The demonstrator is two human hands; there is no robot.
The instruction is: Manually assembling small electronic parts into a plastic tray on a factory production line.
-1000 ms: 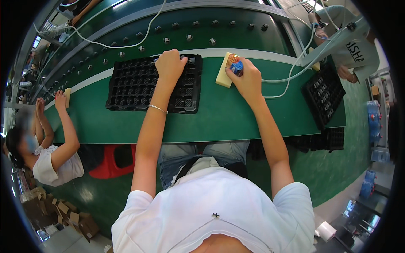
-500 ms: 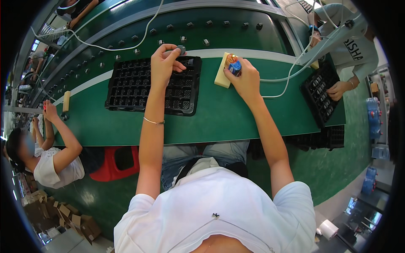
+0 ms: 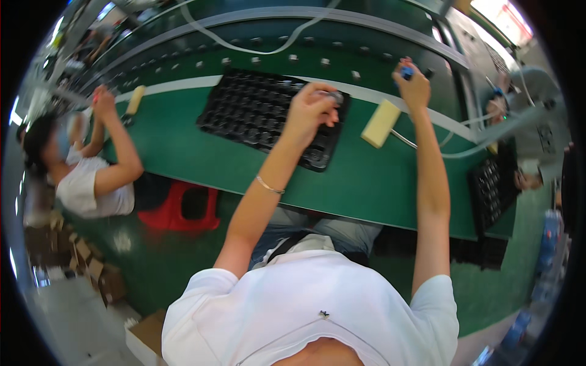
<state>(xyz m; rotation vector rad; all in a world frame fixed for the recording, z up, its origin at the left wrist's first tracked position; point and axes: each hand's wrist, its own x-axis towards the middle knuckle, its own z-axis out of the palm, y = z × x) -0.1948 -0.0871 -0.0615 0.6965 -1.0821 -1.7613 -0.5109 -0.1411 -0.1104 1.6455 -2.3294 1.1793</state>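
Note:
My left hand (image 3: 308, 116) is closed around a small grey round part (image 3: 336, 96), pinched at the fingertips. It is above the right end of a black compartment tray (image 3: 244, 104). My right hand (image 3: 415, 88) reaches to the far side of the bench, its fingers closed on a small blue object (image 3: 407, 72) with a reddish-orange top. Blur hides its exact kind. A pale yellow block (image 3: 381, 124) lies on the green bench, nearer to me than my right hand and apart from it. A small dark part (image 3: 429, 73) shows just right of the right-hand fingers.
Small metal parts (image 3: 293, 58) stand in rows on the dark green surface beyond the pale strip. White cables (image 3: 262, 52) hang across the view. A co-worker (image 3: 91, 165) sits at left by a red stool (image 3: 183, 206); another person's hand (image 3: 528, 180) is by a black tray (image 3: 491, 189).
My right hand has left its place by the yellow block and reached farther away with the blue object. My left hand still holds the grey part over the tray. The whole view has turned.

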